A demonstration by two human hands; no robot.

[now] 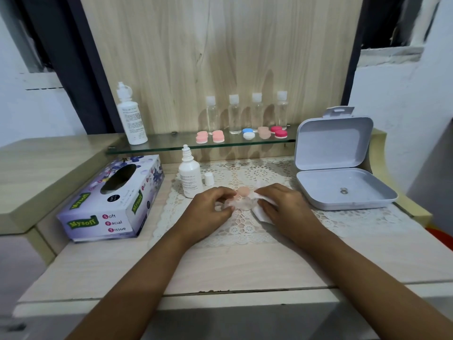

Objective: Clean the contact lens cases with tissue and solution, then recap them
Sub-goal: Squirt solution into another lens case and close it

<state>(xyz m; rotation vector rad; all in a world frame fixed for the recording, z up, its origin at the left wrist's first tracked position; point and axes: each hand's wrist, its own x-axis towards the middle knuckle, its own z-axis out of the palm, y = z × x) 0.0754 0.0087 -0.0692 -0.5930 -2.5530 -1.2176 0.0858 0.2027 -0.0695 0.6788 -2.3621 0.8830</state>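
Wiping looks underway: fingers of the left hand pinch a lens case, the right hand grips tissue; recapping likely remains.

Both bare forearms reach in from the near edge and converge toward the middle. The left hand lies palm down, its curled fingers pinching a lens case. The right hand, knuckles up, grips a tissue just beside it.
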